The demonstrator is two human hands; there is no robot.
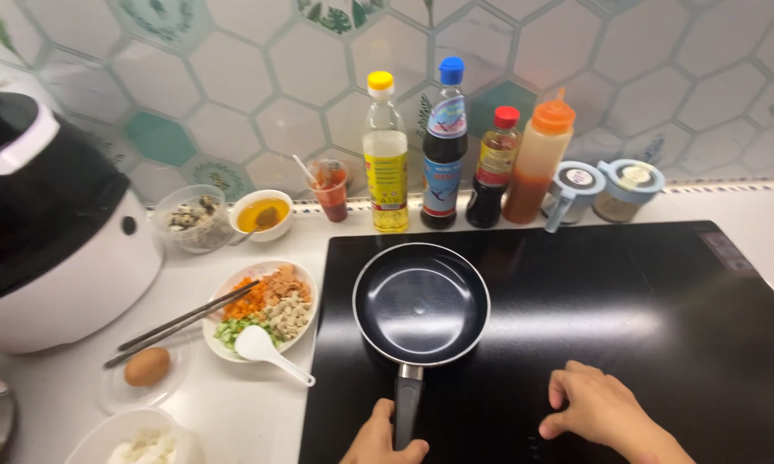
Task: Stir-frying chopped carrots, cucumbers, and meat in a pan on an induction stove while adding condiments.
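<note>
Gripping the black handle of an empty frying pan (pixel 420 302), the left hand (pixel 380 440) curls its fingers around it. The pan sits on a black induction cooktop (pixel 662 309). The right hand (pixel 595 411) rests there, fingers loosely bent, grasping nothing.

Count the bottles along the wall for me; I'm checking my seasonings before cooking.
4, in a row behind the frying pan: yellow-capped oil bottle, blue-capped dark bottle, red-capped dark bottle, orange squeeze bottle. Two lidded jars stand to their right.
</note>
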